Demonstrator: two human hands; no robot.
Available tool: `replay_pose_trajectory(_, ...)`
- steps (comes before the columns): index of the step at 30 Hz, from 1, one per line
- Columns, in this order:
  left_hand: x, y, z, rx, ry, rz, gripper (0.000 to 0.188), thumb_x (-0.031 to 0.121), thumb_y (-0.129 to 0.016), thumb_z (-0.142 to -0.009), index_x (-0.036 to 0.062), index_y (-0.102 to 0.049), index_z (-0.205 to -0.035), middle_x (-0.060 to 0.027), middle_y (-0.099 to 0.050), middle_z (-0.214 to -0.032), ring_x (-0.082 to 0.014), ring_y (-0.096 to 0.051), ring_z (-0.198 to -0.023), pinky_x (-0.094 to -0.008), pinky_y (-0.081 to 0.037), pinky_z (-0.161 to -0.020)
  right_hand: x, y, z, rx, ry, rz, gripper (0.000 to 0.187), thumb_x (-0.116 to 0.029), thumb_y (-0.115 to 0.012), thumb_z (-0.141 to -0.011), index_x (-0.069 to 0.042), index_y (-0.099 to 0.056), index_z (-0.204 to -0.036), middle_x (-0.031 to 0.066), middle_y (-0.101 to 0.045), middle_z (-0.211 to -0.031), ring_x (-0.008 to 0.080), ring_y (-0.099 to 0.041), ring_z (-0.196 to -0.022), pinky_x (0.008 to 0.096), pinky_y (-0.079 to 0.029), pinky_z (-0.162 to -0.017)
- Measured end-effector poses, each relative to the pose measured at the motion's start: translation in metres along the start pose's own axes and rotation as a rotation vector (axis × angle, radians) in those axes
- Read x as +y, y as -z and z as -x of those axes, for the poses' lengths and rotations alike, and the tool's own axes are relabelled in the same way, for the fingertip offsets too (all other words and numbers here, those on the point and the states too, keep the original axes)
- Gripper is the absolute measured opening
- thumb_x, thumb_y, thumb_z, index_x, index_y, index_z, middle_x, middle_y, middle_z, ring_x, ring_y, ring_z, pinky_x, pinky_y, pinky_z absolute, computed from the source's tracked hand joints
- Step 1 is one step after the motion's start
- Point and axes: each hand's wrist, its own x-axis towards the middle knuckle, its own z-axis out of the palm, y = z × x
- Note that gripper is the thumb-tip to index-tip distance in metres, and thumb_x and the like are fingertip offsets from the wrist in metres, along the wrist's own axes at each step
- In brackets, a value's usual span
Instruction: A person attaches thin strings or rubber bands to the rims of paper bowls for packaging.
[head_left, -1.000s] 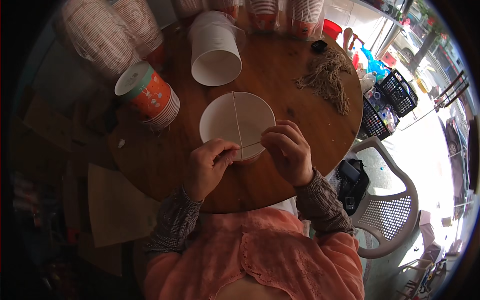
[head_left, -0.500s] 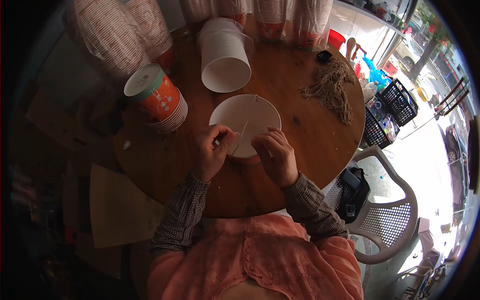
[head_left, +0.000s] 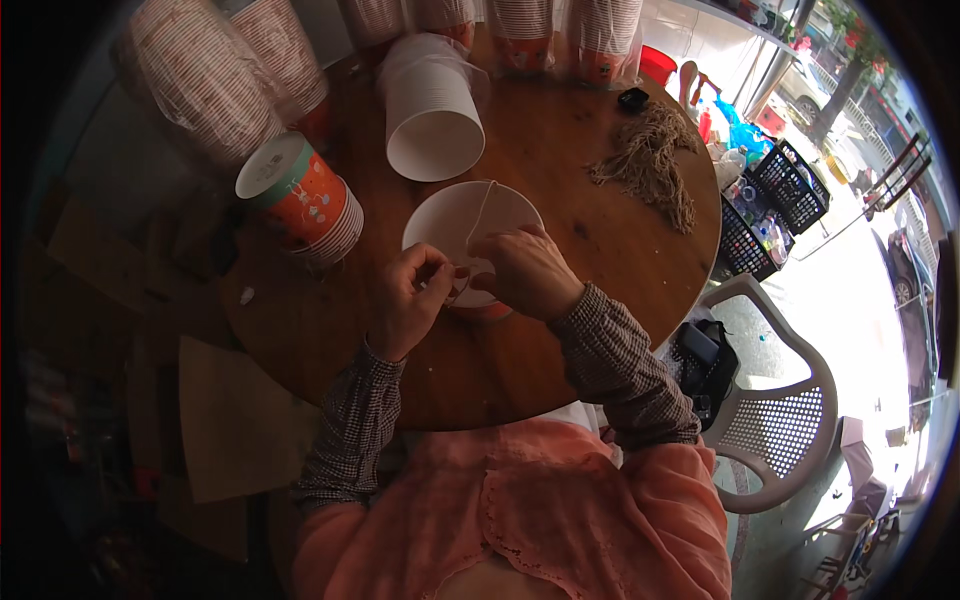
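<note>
A white paper bucket (head_left: pixel 424 222) stands upright on the round wooden table, its open mouth facing me. From its far rim a pale string (head_left: pixel 481 212) runs down across the opening toward my fingers. My left hand (head_left: pixel 408 292) is closed in a pinch at the bucket's near left rim, on the string as far as I can see. Reaching over the near side of the bucket, my right hand (head_left: pixel 532 272) has its fingers bent together close to the left fingertips. Those fingertips are partly hidden, and the string passes in among them.
Nested white buckets (head_left: pixel 434 145) lie on their side beyond. Upturned orange printed buckets (head_left: pixel 318 205) are stacked at left. A bundle of tan strings (head_left: pixel 655 160) lies at right, by a small black object (head_left: pixel 632 99). Wrapped bucket stacks (head_left: pixel 200 80) line the back; a plastic chair (head_left: pixel 780 415) stands right.
My right hand has moved left across the bucket and turned palm down, meeting the left fingertips. The string now stretches from the far rim to the hands. The whole view has shifted slightly.
</note>
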Motion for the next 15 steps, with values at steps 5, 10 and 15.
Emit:
replay_pose_trajectory(5, 0.002, 0.001, 0.002, 0.013, 0.038, 0.084, 0.012, 0.011, -0.058, -0.093, 0.0002, -0.059, -0.087, -0.0031, -0.065, -0.077, -0.0072, -0.062, -0.066, -0.0218, -0.050, -0.060, 0.008, 0.001, -0.007, -0.069, -0.030, -0.099, 0.019, -0.024, -0.069, -0.081, -0.006, -0.069, -0.089, 0.0096, -0.068, -0.076, 0.0296, -0.065, -0.077, 0.0384, -0.040, -0.094)
replay_pose_trajectory(10, -0.007, 0.005, 0.003, 0.022, -0.020, 0.024, 0.014, 0.013, -0.060, -0.094, 0.0007, -0.060, -0.087, -0.0020, -0.063, -0.075, -0.0064, -0.059, -0.063, -0.0210, -0.047, -0.058, 0.005, 0.022, 0.014, 0.025, -0.014, -0.198, 0.012, -0.021, -0.068, -0.084, -0.008, -0.070, -0.085, 0.0096, -0.068, -0.074, 0.0278, -0.065, -0.076, 0.0400, -0.040, -0.094)
replay_pose_trajectory(15, -0.009, 0.004, 0.004, 0.025, -0.070, -0.077, 0.015, 0.016, -0.066, -0.091, 0.0020, -0.064, -0.087, -0.0027, -0.061, -0.078, -0.0070, -0.058, -0.067, -0.0211, -0.046, -0.060, -0.006, 0.034, 0.026, 0.162, -0.053, -0.295, 0.010, -0.014, -0.070, -0.084, -0.006, -0.070, -0.087, 0.0108, -0.068, -0.080, 0.0253, -0.065, -0.075, 0.0373, -0.048, -0.082)
